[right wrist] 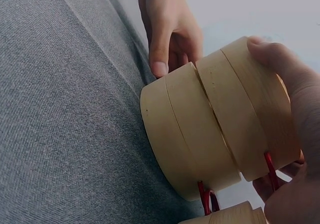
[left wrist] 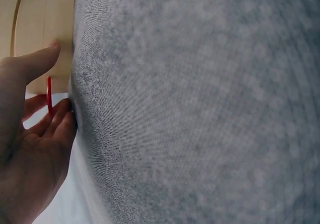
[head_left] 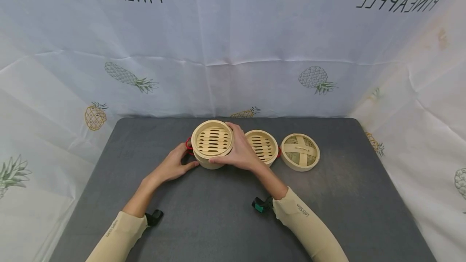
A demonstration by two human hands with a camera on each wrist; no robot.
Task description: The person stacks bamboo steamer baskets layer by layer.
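Observation:
Two round bamboo steamer baskets are stacked near the back middle of the table. My right hand [head_left: 239, 148] grips the upper basket [head_left: 212, 153] by its right side, thumb in front and fingers behind. This basket sits slightly offset over the lower basket [right wrist: 192, 129], with a narrow gap between their walls in the right wrist view. At the lower left of the stack is my left hand [head_left: 174, 165]. Its extended thumb lies against the lower basket's wall, and its loosely bent fingers are beside the red loop [left wrist: 49, 95]. Fingertip contact there is unclear.
Just right of the stack stands another slatted steamer basket [head_left: 263, 144], partly behind my right hand. A woven bamboo lid [head_left: 300, 155] with crossed strips lies farther right. The dark grey table [head_left: 204, 217] meets a pineapple-print curtain [head_left: 225, 88] at its back edge.

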